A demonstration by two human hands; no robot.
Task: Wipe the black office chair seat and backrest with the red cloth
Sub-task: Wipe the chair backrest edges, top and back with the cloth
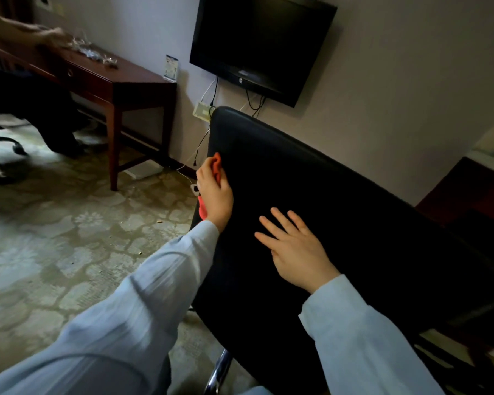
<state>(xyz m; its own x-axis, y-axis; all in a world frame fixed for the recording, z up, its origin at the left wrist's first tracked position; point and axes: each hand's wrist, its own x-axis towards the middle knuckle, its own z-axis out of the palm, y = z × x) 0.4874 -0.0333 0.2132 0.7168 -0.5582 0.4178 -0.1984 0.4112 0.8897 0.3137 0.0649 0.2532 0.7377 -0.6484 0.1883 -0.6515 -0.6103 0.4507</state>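
The black office chair backrest (354, 212) fills the middle and right of the head view, tilted, with its top edge toward the wall. My left hand (215, 195) grips the red cloth (216, 164) against the backrest's left edge; red shows above the fingers and below the palm. My right hand (294, 248) lies flat on the backrest surface, fingers spread, holding nothing. Both arms wear pale blue sleeves. The seat cannot be made out in the dark lower part of the chair.
A dark wooden desk (131, 81) stands at the left wall, with another person's hand (44, 34) over it. A black TV (260, 44) hangs on the wall above the chair, cables dangling. Patterned carpet (69, 238) lies left. A chrome chair leg (218, 372) shows below.
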